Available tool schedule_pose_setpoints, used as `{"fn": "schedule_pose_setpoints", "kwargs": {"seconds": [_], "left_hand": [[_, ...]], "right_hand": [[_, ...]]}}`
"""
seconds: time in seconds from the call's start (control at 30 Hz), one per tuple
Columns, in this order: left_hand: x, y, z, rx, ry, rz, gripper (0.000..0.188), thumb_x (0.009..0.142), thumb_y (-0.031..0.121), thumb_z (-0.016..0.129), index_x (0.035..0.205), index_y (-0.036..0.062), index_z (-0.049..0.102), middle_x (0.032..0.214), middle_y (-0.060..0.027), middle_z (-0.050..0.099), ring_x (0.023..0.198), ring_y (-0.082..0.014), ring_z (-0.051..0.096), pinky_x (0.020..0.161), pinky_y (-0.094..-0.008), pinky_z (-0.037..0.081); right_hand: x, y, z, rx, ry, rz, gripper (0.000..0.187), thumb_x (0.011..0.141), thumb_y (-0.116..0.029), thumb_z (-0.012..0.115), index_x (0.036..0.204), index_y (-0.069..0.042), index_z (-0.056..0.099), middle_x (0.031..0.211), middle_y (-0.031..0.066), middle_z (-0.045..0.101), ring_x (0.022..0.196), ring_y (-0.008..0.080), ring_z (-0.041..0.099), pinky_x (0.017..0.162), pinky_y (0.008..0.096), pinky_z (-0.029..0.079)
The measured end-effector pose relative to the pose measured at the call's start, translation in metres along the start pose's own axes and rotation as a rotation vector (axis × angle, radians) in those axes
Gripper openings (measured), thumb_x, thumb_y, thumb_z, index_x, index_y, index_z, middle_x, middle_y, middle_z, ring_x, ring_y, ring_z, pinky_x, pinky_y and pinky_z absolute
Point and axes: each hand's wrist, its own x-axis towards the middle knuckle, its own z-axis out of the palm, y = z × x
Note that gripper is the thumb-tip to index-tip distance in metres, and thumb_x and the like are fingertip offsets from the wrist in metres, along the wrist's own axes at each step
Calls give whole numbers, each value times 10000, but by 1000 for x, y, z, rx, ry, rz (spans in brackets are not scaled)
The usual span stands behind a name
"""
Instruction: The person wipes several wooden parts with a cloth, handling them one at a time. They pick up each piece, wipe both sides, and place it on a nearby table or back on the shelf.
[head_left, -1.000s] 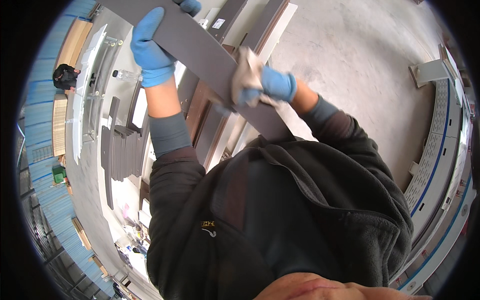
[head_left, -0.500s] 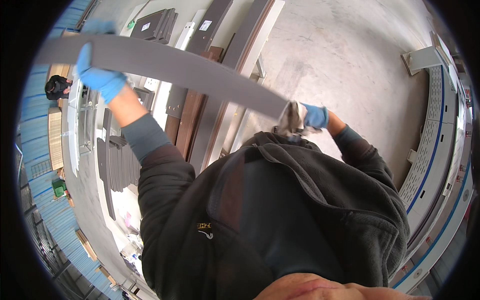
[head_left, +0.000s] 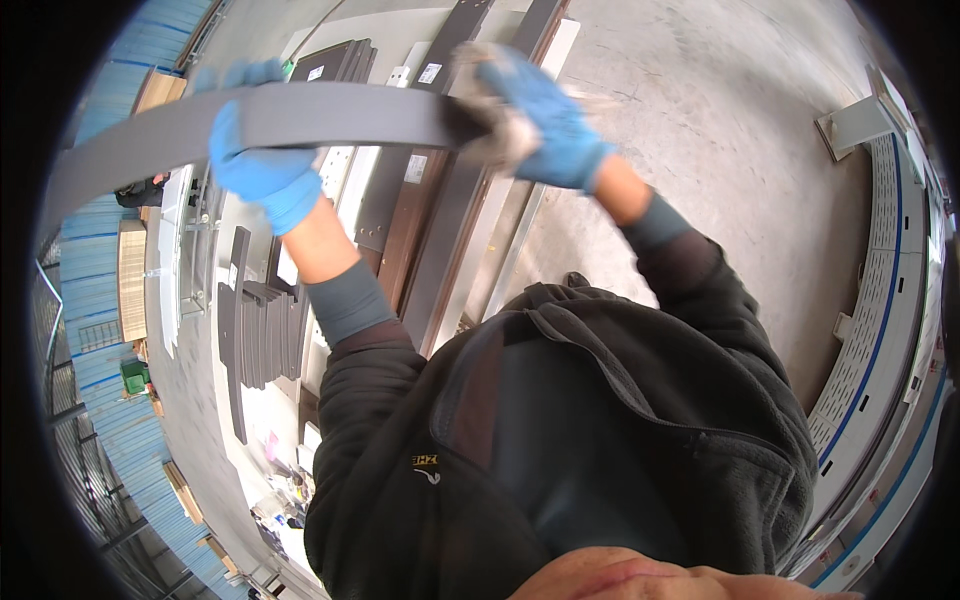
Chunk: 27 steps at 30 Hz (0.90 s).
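A long, dark grey board (head_left: 360, 112) is held up in front of me, stretching from the far left toward the middle. My left hand (head_left: 262, 178), in a blue glove, grips it with the thumb on the near face and the fingers over the top edge. My right hand (head_left: 552, 128), gloved in blue too, clutches a crumpled off-white rag (head_left: 492, 118) against the board's right end. Motion blurs the rag and right fingers, and the rag covers that end of the board.
Below the board stands a bench with long grey and brown boards (head_left: 420, 220) laid lengthwise. Stacked dark panels (head_left: 268, 335) lie nearer on the left. A long slotted white unit (head_left: 868, 300) runs along the right side. Partly hidden at far left is another person (head_left: 140, 193).
My right hand has brought the rag up and left, still at the board's right end. The board has shifted left, its right end now higher; my left hand has moved slightly right and down.
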Motion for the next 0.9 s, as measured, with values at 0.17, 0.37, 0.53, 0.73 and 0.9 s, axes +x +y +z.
{"fn": "schedule_pose_setpoints", "kwargs": {"seconds": [0.17, 0.37, 0.53, 0.73, 0.9], "left_hand": [[-29, -20, 45, -54, 21, -87, 518, 911, 104, 572, 1416, 9, 512, 1197, -227, 642, 1026, -349, 647, 1027, -536, 510], [-13, 35, 18, -210, 205, -98, 297, 922, 78, 569, 1213, 66, 630, 1048, -182, 698, 874, -302, 668, 867, -482, 584], [-21, 14, 0, -194, 182, -205, 332, 915, 101, 588, 1246, 92, 616, 1076, -177, 699, 890, -298, 667, 905, -477, 576], [2, 33, -7, -201, 43, -113, 447, 922, 189, 574, 1349, 56, 570, 1196, -174, 651, 1028, -299, 631, 1024, -527, 508], [8, 8, -2, -360, -85, -215, 559, 933, 220, 567, 1447, 10, 504, 1231, -183, 633, 1067, -302, 611, 1028, -523, 501]], "right_hand": [[65, -63, 40, 66, 274, 23, 803, 665, -350, 845, 1326, -88, 472, 1326, 207, 581, 1104, 401, 649, 946, 468, 530], [-44, -11, 24, -50, -41, 190, 817, 746, -292, 799, 1455, -65, 465, 1396, 186, 580, 1118, 375, 661, 973, 455, 532], [-164, 40, 29, -208, -143, 284, 746, 791, -269, 750, 1469, -80, 501, 1424, 162, 577, 1194, 362, 634, 986, 436, 528], [-245, 84, -8, 137, -67, 925, 475, 922, -120, 727, 1376, -64, 598, 1233, 94, 719, 1112, 206, 698, 948, 340, 557], [-222, 124, -9, 1127, 252, 1074, 260, 1021, -153, 619, 1233, -3, 622, 1234, 120, 667, 1094, 224, 672, 936, 344, 572]]}}
